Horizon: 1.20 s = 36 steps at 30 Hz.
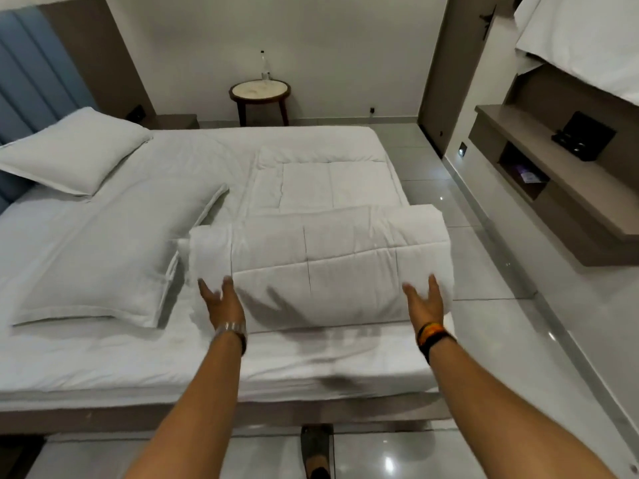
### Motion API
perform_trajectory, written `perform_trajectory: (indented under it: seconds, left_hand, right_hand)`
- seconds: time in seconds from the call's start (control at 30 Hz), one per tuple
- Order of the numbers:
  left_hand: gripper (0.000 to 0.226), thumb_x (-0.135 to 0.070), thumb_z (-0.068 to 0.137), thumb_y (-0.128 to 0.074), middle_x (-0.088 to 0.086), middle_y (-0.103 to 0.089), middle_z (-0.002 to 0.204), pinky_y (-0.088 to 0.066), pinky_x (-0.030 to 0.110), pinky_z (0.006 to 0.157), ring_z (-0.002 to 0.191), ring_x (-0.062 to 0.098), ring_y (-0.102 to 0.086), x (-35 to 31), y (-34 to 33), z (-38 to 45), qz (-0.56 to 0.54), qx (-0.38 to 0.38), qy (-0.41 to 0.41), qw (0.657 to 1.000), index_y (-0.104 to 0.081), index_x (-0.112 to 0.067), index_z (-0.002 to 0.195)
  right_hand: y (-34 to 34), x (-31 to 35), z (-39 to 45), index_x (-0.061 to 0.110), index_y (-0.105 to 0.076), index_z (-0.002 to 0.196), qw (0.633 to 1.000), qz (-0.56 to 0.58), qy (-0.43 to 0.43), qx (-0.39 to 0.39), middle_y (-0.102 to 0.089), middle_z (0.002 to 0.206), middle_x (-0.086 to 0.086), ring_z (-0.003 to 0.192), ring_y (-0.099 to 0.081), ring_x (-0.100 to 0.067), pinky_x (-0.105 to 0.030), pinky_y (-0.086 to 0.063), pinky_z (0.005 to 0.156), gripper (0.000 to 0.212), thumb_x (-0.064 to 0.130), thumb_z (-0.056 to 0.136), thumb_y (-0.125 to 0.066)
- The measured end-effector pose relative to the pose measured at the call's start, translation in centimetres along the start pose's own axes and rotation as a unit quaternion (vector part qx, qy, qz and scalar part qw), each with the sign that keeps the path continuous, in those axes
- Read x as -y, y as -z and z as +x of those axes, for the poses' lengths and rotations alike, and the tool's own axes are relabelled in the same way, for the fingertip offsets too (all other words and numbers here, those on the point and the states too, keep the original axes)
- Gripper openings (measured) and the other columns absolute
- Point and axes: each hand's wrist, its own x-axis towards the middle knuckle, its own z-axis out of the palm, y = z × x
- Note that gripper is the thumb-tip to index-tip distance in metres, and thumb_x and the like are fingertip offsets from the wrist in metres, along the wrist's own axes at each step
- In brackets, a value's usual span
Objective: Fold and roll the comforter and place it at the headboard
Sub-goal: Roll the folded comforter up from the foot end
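The white quilted comforter (321,267) lies on the bed (103,361), its near part rolled into a thick bundle and its far part still flat toward the bed's far side. My left hand (221,302) is at the roll's near left end, palm up, fingers spread. At the roll's near right end my right hand (423,302) is held the same way, fingers apart. Both hands touch or nearly touch the roll's front face; neither grips it. The blue padded headboard (31,81) stands at the far left.
Two white pillows (100,257) (72,150) lie on the left half of the bed near the headboard. A round side table (260,95) with a bottle (265,65) stands at the far wall. A wall shelf unit (553,188) runs along the right. Glossy tiled floor surrounds the bed.
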Motion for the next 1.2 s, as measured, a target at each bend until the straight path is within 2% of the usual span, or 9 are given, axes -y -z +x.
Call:
perform_trajectory:
  seconds: [0.17,0.3,0.4,0.47,0.57,0.73,0.87,0.97,1.2]
  left_hand:
    - [0.098,-0.064,0.094,-0.06,0.014,-0.018,0.173,-0.032,0.052,0.12,0.152,0.042,-0.033,8.4,-5.1,5.5,0.087,0.039,0.107,0.99,0.005,-0.045,0.164]
    - [0.135,-0.07,0.073,-0.078,0.002,-0.006,0.175,-0.027,0.056,0.124,0.156,0.035,-0.025,10.0,-10.1,10.8,0.026,0.013,0.116,0.993,0.024,-0.048,0.158]
    - [0.159,-0.072,0.056,-0.089,-0.003,0.009,0.175,-0.021,0.062,0.123,0.158,0.036,-0.017,9.9,-14.0,15.0,-0.023,-0.085,0.175,0.981,0.031,-0.041,0.156]
    - [0.167,-0.074,0.047,-0.091,0.005,0.01,0.174,-0.025,0.063,0.119,0.156,0.04,-0.02,10.0,-15.8,16.8,-0.015,-0.131,0.197,0.972,0.03,-0.04,0.157]
    - [0.167,-0.062,0.046,-0.098,0.021,-0.014,0.17,-0.038,0.06,0.111,0.146,0.04,-0.041,10.4,-17.4,18.8,0.002,-0.154,0.202,0.967,0.024,-0.046,0.158]
    - [0.15,-0.032,0.062,-0.1,-0.004,-0.015,0.172,-0.036,0.047,0.116,0.142,0.03,-0.047,9.5,-17.7,19.8,0.011,-0.148,0.183,0.972,0.01,-0.036,0.165]
    - [0.139,-0.018,0.067,-0.097,0.012,-0.04,0.159,-0.04,0.044,0.108,0.122,0.025,-0.054,8.1,-17.0,17.5,-0.014,-0.148,0.169,0.974,0.001,-0.044,0.163]
    - [0.137,-0.015,0.067,-0.096,0.015,-0.043,0.155,-0.04,0.045,0.107,0.121,0.028,-0.056,6.9,-15.4,14.6,-0.019,-0.147,0.158,0.976,-0.001,-0.044,0.163]
    - [0.139,-0.017,0.067,-0.096,0.024,-0.046,0.15,-0.041,0.055,0.11,0.125,0.043,-0.058,7.3,-5.6,2.0,0.005,-0.141,0.17,0.975,0.003,-0.047,0.159]
  right_hand:
    - [-4.7,-7.6,6.5,0.046,0.002,0.164,0.989,-0.046,-0.136,-0.026,-0.01,0.175,-0.009,0.16,-0.013,-0.037,-0.067,-0.03,0.119,0.106,0.056,0.091,-0.073]
    - [-10.3,-7.8,12.8,0.061,0.02,0.153,0.981,0.004,-0.178,-0.075,0.011,0.174,-0.013,0.16,-0.003,-0.038,-0.074,-0.032,0.114,0.129,0.073,0.072,-0.079]
    - [-14.1,-6.7,18.2,0.052,0.028,0.154,0.966,0.037,-0.204,-0.154,0.001,0.172,-0.023,0.158,-0.013,-0.041,-0.072,-0.033,0.115,0.149,0.074,0.061,-0.086]
    - [-15.8,-6.0,20.8,0.047,0.028,0.157,0.952,0.026,-0.226,-0.205,-0.014,0.166,-0.033,0.151,-0.029,-0.046,-0.065,-0.034,0.117,0.158,0.07,0.055,-0.091]
    - [-17.7,-5.8,23.1,0.049,0.022,0.158,0.94,0.001,-0.238,-0.244,-0.025,0.161,-0.034,0.14,-0.045,-0.049,-0.063,-0.038,0.11,0.161,0.061,0.051,-0.097]
    - [-18.5,-6.3,23.6,0.052,0.009,0.161,0.944,0.029,-0.201,-0.26,-0.036,0.158,-0.027,0.14,-0.048,-0.04,-0.055,-0.038,0.113,0.151,0.041,0.058,-0.101]
    - [-16.9,-5.4,22.1,0.051,-0.006,0.162,0.955,0.043,-0.162,-0.244,-0.037,0.157,-0.022,0.138,-0.048,-0.037,-0.048,-0.039,0.111,0.139,0.034,0.061,-0.101]
    - [-14.8,-4.2,19.6,0.053,-0.009,0.159,0.961,0.045,-0.159,-0.223,-0.025,0.163,-0.028,0.143,-0.042,-0.04,-0.053,-0.037,0.114,0.135,0.035,0.062,-0.1]
    - [-5.9,-5.5,5.5,0.049,-0.006,0.16,0.963,0.013,-0.175,-0.205,-0.05,0.143,-0.032,0.126,-0.055,-0.049,-0.056,-0.042,0.107,0.133,0.036,0.066,-0.098]
